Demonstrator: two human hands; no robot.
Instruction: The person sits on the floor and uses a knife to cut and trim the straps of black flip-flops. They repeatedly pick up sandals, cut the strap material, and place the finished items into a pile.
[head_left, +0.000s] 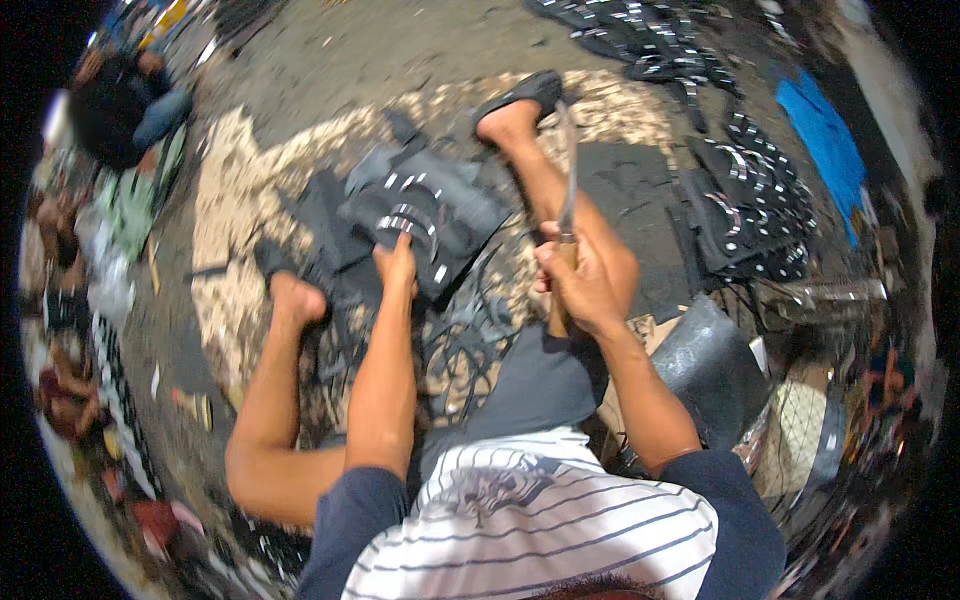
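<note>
My right hand [572, 275] is closed round the wooden handle of a knife [571, 180]; its long, thin, slightly curved blade points away from me, above my outstretched right leg. My left hand [396, 266] grips the near edge of a black rubber-like piece [390, 212] with one digit laid on top; its other fingers are partly hidden. Shiny curved bands and light marks show on that piece. It lies on a pile of dark flat sheets [465, 195] between my legs, apart from the knife.
Black cut strips [455, 365] lie tangled near my lap on a worn tan mat [235, 200]. Stacked black pieces with shiny marks [750, 200] stand at right, near a blue sheet [822, 135]. A dark curved sheet [708, 365] is by my right elbow. Another person [125, 105] sits far left.
</note>
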